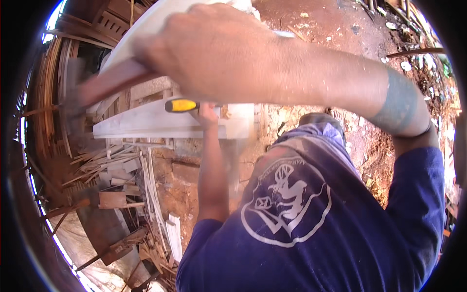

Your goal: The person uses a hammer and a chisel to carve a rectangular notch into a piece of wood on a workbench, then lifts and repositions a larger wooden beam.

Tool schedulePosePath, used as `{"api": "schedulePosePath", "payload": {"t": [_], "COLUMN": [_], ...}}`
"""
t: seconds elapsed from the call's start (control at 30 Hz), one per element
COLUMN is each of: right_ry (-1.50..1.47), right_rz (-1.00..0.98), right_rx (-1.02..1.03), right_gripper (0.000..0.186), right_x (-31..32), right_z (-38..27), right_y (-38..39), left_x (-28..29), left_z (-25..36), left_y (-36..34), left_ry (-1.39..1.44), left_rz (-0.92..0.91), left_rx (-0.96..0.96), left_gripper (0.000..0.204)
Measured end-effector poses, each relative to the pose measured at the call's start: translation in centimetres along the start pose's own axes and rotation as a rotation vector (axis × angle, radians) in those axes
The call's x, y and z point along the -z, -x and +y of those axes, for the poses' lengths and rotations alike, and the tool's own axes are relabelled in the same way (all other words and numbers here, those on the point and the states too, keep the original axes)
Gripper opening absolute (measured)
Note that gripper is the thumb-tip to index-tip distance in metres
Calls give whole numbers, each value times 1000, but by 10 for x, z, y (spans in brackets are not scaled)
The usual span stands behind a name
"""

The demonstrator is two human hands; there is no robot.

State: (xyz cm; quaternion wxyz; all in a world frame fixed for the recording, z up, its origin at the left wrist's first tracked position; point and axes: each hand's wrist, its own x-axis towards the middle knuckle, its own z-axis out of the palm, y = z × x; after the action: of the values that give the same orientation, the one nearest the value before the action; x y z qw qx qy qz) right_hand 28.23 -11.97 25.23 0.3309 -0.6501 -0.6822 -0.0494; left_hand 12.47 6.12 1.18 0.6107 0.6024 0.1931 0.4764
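My right hand (214, 51) is raised close to the camera, its fingers wrapped round the reddish-brown wooden handle of a hammer (114, 82). The hammer's dark head, at the left, is smeared by motion. Lower down, my left hand (209, 116) grips a chisel with a yellow and black handle (182, 105). The chisel's blade is hidden from this angle. Under that hand lies a pale, smooth wooden board (146, 124), with a few curled shavings (225, 113) beside my fingers. Hammer and chisel handle are apart.
Long planks (46, 97) lean in a stack at the far left. Thin strips and offcuts (116, 165) lie heaped below the board. Reddish earth (335, 29) strewn with chips spreads at the upper right, with litter (423, 63) along its edge.
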Motion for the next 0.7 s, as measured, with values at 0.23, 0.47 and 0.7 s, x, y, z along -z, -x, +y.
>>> {"api": "schedulePosePath", "payload": {"t": [0.23, 0.47, 0.7], "right_ry": [-89, -312, -417], "right_rz": [-429, -109, 50], "right_rx": [-277, -620, -972], "right_gripper": [31, 16, 20], "right_x": [-43, -59, -56], "right_z": [13, 53, 51], "right_y": [35, 103, 189], "left_x": [15, 25, 33], "left_z": [3, 25, 40], "left_y": [-2, 40, 51], "left_ry": [-110, -89, -82], "left_rz": [-122, -49, -107], "left_rx": [-48, 117, 154], "left_gripper": [28, 27, 14]}}
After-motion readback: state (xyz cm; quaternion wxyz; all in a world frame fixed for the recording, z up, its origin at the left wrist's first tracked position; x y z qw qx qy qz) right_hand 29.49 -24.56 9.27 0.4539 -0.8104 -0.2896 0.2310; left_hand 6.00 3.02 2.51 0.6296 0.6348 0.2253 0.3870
